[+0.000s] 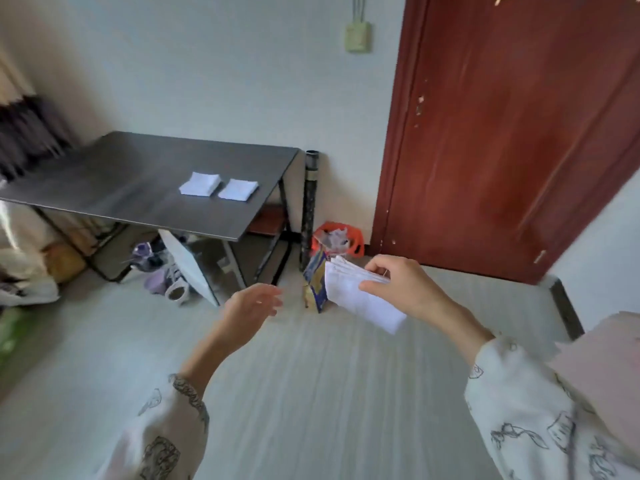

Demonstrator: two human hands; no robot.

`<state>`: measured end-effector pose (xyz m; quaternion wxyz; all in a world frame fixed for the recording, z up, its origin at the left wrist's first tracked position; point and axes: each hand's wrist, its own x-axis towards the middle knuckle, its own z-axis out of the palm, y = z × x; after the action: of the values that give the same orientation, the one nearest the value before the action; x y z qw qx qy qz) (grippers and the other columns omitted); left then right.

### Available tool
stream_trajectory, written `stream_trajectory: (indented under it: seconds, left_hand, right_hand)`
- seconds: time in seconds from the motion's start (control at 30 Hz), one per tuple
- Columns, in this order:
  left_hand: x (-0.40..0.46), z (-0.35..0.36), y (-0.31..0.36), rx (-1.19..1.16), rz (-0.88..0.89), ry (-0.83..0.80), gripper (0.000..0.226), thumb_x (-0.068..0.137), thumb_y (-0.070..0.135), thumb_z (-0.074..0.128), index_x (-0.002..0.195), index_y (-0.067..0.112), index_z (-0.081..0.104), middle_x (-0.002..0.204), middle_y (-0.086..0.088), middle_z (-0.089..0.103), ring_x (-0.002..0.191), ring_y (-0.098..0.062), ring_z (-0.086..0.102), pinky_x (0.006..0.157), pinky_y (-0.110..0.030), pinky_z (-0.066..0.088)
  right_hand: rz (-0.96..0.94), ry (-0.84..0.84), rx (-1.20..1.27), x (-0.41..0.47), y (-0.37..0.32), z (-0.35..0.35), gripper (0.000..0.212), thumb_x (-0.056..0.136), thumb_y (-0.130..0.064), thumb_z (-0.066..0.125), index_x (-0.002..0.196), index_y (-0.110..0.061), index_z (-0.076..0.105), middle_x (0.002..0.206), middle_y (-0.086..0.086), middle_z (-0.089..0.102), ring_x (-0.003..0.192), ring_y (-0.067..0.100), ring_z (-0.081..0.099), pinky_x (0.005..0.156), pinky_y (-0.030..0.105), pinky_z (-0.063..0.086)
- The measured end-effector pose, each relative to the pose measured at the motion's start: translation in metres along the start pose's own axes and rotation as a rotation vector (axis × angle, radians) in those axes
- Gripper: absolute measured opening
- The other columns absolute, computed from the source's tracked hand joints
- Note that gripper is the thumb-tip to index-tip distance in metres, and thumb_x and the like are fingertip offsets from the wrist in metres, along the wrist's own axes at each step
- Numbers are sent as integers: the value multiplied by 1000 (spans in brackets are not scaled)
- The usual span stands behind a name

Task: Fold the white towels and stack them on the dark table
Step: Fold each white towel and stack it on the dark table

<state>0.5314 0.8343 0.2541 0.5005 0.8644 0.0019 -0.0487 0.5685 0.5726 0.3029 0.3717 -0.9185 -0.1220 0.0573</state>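
Folded bundle of white towels [363, 295] held in mid-air over the pale floor [311, 393], well apart from the dark rectangular table [104, 188]. Right hand [401, 285] grips the bundle at its upper right edge, thumb under, fingers curled over the top layers. Left hand [252, 304] free beside it, not touching, fingers loosely spread and slightly blurred, holds nothing. Both arms in white printed sleeves [540, 420].

On the table, near its right edge toward the front right corner: two small stacks of folded white towels, left stack [200, 183] and right stack [238, 189], just beside each other, a narrow gap between; left one looks thicker.

Between hands and table, on the floor: blue-and-yellow patterned paper bag [316, 282] just behind the held bundle, orange plastic bag [337, 239] with crumpled contents behind it, dark upright tube [310, 202] against the wall at the table's right rear corner. Under the table: white flat board [188, 263] leaning on the black frame, purple and white shoes [166, 278].

Red-brown wooden door [512, 133] at right. Light switch plate [356, 36] on the wall above. Dark fringed cloth [27, 133] beyond the table's left edge. Pink surface [609, 358] at far right, unclear what.
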Motion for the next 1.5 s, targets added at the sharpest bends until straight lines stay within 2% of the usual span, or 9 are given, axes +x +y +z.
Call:
stream_trajectory:
  seconds: [0.13,0.4,0.53,0.67,0.9,1.0,1.13,1.27,1.5]
  left_hand:
    - [31,-89,-50,-8,-37,145,23,91,-6,45,99,10,60,81,3,65,62,4,61,61,-12,44]
    - [177,-192,-121,-44,-90,170,22,91,7,52,95,27,59,99,-4,67,84,-18,65,71,-20,47]
    - [276,-238,-142,-30,-120,101,38,89,19,59,126,21,50,120,5,55,104,-11,57,82,-17,42]
    - [358,-275,-157,-121,-94,-55,47,87,18,63,130,25,47,130,8,53,120,-9,49,99,-31,42]
    - [493,-324,-206,-185,-103,-99,13,89,18,59,100,12,63,99,-6,68,90,-16,67,82,-33,55]
    - [558,-335,-235,-222,-155,-146,17,89,18,58,102,7,61,97,-9,68,87,-22,68,75,-37,58]
    - [630,-336,-269,-206,-241,-217,18,91,20,56,103,7,58,96,-11,64,87,-23,66,71,-36,59]
    - [682,-323,-298,-122,-293,-264,20,92,23,53,107,9,56,99,-8,62,92,-23,63,69,-29,58]
    - [730,-305,-329,-66,-341,-341,23,94,24,49,112,10,54,102,-4,61,93,-22,62,70,-24,55]
  right_hand:
    - [-98,-62,-50,94,-59,49,7,80,-30,67,80,-29,60,78,-10,63,72,10,56,69,31,43]
    - [-247,-178,-144,297,-121,121,14,85,-32,63,96,-23,64,86,-15,58,81,6,51,61,4,36]
    - [-237,-270,-40,400,-143,148,13,83,-30,66,93,-22,65,90,-10,65,86,9,58,76,23,45]
    - [-197,-319,16,488,-160,167,16,81,-34,68,94,-25,66,92,-10,66,89,8,60,80,24,46]
    - [-54,-322,47,628,-152,209,14,81,-36,67,92,-26,66,94,-8,66,92,14,61,85,32,48]
    - [63,-270,33,687,-135,236,20,82,-38,66,96,-24,65,94,-2,65,89,14,59,76,26,46]
    - [231,-229,-4,747,-114,267,22,87,-34,61,103,-19,63,77,-10,55,70,3,49,57,17,32]
    - [357,-227,-63,791,-90,289,22,87,-36,60,101,-20,64,85,-3,61,79,15,57,59,22,38]
    - [442,-302,-112,843,-55,310,24,86,-35,61,102,-18,64,75,-8,56,78,16,55,58,23,36]
